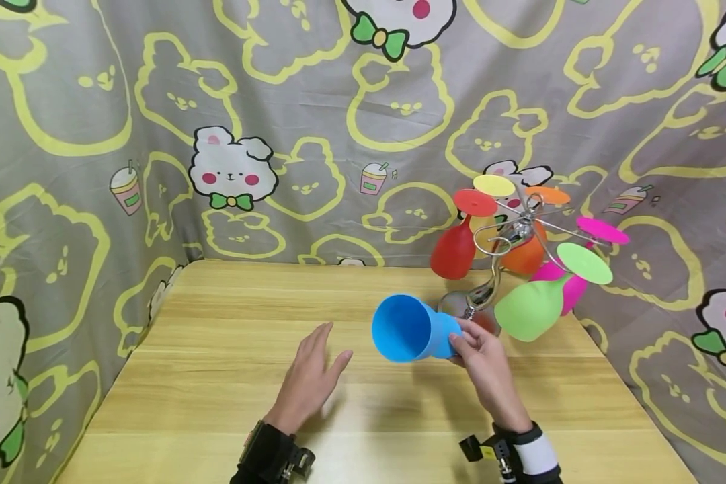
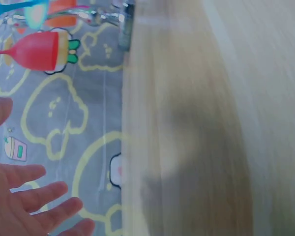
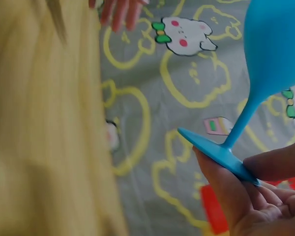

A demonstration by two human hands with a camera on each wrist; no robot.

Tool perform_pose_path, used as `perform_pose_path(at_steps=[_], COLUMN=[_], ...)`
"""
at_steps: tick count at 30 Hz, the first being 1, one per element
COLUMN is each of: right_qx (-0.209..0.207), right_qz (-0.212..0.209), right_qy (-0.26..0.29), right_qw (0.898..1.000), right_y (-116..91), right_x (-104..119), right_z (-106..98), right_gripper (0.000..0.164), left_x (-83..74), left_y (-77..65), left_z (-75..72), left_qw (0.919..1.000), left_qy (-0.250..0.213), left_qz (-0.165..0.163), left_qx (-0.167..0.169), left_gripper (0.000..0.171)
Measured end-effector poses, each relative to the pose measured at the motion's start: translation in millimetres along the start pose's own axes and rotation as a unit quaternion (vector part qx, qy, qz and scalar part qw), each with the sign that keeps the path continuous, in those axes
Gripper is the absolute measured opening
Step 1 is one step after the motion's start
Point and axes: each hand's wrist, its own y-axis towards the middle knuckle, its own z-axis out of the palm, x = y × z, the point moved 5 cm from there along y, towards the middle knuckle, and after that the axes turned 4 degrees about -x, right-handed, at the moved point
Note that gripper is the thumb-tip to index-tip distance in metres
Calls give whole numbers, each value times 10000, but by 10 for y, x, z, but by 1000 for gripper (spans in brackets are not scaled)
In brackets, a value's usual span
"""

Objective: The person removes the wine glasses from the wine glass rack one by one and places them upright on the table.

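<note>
A blue plastic wine glass (image 1: 402, 328) is tilted over the table, its open mouth facing me and to the left. By its flat round foot (image 3: 219, 155), my right hand (image 1: 484, 359) pinches it between thumb and fingers; the stem and bowl rise above in the right wrist view. My left hand (image 1: 310, 376) hangs over the wood to the left of the glass, holding nothing, fingers extended and thumb apart. Behind the right hand a metal glass rack (image 1: 525, 225) carries upside-down glasses, among them a red glass (image 1: 454, 250) and a green glass (image 1: 529, 309).
The wooden table (image 1: 230, 316) runs back to a grey patterned curtain (image 1: 314, 101), which also hangs at both sides. On the rack, a pink glass (image 1: 575, 292) and an orange glass (image 1: 523, 255) hang at the right and back. The rack's curved stand reaches down to the table.
</note>
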Motion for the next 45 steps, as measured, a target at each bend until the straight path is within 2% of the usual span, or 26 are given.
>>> perform_pose_path(at_steps=[5,8,11,16,21,26,32,36,45], right_qx=[126,223,288,421,539,616,733,737,828], right_qz=[261,351,447,632,689,700,765,782,853], right_qy=[664,1058,1313,1645,1847,1957,2064,2159,2275], right_qw=[9974,9935,9899,9834,9789,9762,9727,9705,9665], right_y=[-10,-29,-59,-116,-169,-226,-301,-335,-354], right_x=[-183,-248,-294,-347,-370,-372,-355,-339,-325], right_z=[213,342,462,643,788,903,1026,1084,1146], right_gripper=[40,41,40,37,37,39,41,42,43], left_x=[-69,-157,-256,-407,-492,-533,-545,-553,-524], left_y=[0,-6,-15,-23,-38,-62,-84,-87,-63], left_z=[25,34,41,55,114,162,180,159,142], left_qw=[9943,9871,9785,9668,9562,9546,9614,9624,9617], left_qy=[-1042,-1595,-2034,-2388,-2733,-2718,-2347,-2196,-2168], left_qz=[-149,29,334,827,977,1031,1036,1062,992], left_qx=[150,123,-45,-379,-389,-651,-997,-1196,-1349], left_gripper=[77,74,70,62,56,48,41,36,27])
